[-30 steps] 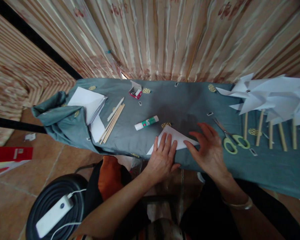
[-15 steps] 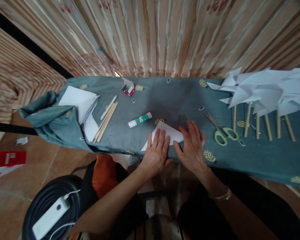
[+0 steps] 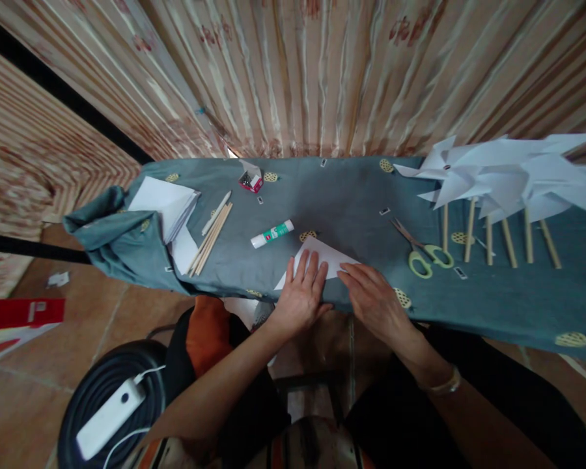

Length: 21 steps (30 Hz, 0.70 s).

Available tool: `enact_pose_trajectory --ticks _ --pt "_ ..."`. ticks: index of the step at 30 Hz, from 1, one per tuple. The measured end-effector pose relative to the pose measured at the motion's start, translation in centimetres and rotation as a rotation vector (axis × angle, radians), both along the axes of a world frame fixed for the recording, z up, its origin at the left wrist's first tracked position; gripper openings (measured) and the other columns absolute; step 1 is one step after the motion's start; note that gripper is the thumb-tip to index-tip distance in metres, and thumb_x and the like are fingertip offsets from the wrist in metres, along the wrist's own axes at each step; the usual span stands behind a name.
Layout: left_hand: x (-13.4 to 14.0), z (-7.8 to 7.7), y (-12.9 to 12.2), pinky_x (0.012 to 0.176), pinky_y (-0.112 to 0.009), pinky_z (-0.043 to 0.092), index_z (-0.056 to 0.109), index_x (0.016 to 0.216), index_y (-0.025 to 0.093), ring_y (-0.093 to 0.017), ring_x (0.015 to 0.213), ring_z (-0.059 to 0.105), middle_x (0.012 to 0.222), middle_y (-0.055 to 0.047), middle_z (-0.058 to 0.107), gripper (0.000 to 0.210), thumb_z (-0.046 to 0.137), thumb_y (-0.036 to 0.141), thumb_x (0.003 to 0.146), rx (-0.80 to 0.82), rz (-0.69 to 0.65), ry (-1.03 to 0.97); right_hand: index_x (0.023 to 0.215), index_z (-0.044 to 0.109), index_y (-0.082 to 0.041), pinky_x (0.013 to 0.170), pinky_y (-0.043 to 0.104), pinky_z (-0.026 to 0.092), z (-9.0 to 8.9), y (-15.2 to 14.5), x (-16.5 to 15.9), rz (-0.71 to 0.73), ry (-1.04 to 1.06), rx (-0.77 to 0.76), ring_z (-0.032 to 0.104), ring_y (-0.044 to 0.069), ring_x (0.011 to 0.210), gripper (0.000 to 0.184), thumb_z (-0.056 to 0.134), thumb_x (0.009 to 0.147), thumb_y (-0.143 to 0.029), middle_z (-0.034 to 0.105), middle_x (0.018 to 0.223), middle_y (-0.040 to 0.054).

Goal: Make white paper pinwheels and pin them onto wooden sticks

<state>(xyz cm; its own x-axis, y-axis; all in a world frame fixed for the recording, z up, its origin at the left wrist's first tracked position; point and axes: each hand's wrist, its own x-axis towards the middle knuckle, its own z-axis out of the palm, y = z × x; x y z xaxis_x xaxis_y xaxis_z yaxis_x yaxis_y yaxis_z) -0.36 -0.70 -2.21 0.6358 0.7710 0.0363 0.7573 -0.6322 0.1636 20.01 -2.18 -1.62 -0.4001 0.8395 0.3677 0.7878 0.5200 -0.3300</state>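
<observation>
Left grip (image 3: 300,293) spread flat on 1 folded paper (image 3: 329,254), near edge of desk (image 3: 342,202); right grip (image 3: 376,303) fingertips at paper's right corner, can't tell if pinching. Pinwheels (image 3: 502,169) overlap at right, 6 handles (image 3: 469,231) visible. 1 paper stack (image 3: 163,198) left, 1 scissors (image 3: 417,243) right, loose sticks (image 3: 211,241) (count unclear), 1 pen (image 3: 217,213), 1 glue (image 3: 272,234), 1 open box (image 3: 252,181).
</observation>
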Motion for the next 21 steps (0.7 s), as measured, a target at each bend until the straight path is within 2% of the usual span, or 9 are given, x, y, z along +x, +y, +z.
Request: enact_pose_trajectory --ticks 6,11,16,19,21 --pt "-2.8 0.1 -0.5 0.117 -0.059 0.024 0.020 0.151 0.004 -0.037 0.150 0.004 0.158 -0.032 0.018 0.086 0.061 0.047 0.088 -0.002 -0.042 0.039 0.127 0.062 -0.019 0.097 0.047 0.051 -1.0 -0.5 -0.4 -0.012 0.003 -0.037 0.060 0.027 0.114 0.043 0.041 0.091 -0.006 0.067 0.125 0.0120" --pt "-6.5 1.1 -1.9 0.118 -0.054 0.027 0.022 0.150 0.000 -0.037 0.150 0.013 0.157 -0.031 0.022 0.080 0.058 0.042 0.091 0.037 -0.012 0.119 0.126 0.063 -0.019 0.097 0.047 0.051 -1.0 -0.4 -0.2 -0.012 -0.005 -0.032 0.060 0.027 0.114 0.043 0.041 0.091 -0.006 0.068 0.126 0.0113" --pt "-9.0 1.6 -3.0 0.119 -0.052 0.027 0.027 0.149 0.001 -0.035 0.149 0.019 0.157 -0.028 0.026 0.077 0.060 0.035 0.089 0.014 0.055 0.196 0.123 0.064 -0.018 0.095 0.047 0.052 -1.0 -0.4 -0.2 -0.016 0.006 -0.031 0.061 0.027 0.112 0.040 0.042 0.092 -0.008 0.068 0.125 0.0114" --pt "-9.9 1.4 -3.6 0.119 -0.053 0.026 0.029 0.149 0.002 -0.036 0.149 0.019 0.157 -0.028 0.028 0.074 0.060 0.032 0.088 0.009 0.081 0.167 0.125 0.063 -0.021 0.098 0.048 0.051 -1.0 -0.3 0.0 -0.005 0.060 -0.068 0.060 0.026 0.115 0.042 0.041 0.091 -0.009 0.068 0.126 0.0103" --pt "-10.1 1.2 -3.7 0.119 -0.055 0.026 0.024 0.151 0.003 -0.035 0.150 0.019 0.157 -0.028 0.028 0.074 0.056 0.033 0.091 0.009 0.107 0.097 0.127 0.061 -0.021 0.101 0.048 0.049 -0.8 -0.1 0.2 -0.031 0.114 -0.060 0.059 0.026 0.118 0.041 0.041 0.092 -0.012 0.066 0.127 0.0103"
